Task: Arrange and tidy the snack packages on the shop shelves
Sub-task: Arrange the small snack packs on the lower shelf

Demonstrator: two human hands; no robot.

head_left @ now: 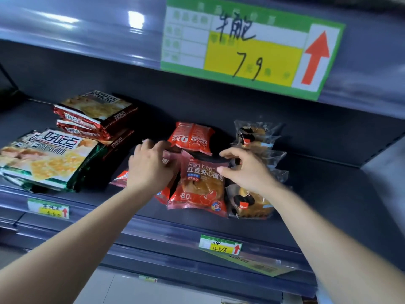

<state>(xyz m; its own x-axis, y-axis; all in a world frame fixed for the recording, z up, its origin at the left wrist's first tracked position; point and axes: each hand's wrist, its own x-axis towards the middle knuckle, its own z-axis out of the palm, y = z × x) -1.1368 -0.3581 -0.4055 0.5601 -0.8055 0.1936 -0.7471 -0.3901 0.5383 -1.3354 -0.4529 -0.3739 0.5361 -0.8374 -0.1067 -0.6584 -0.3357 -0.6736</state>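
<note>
Now | red bean pack [201, 183] | top corner pinched between right hand [249, 172] fingers [229, 153]

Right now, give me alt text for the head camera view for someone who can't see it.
Two bare hands tidy red bean bread packs on a dark shop shelf: the left hand rests on a pink pack, the right hand pinches the top of the front pack. Cracker bags are stacked to the left, clear-wrapped buns to the right.
</note>
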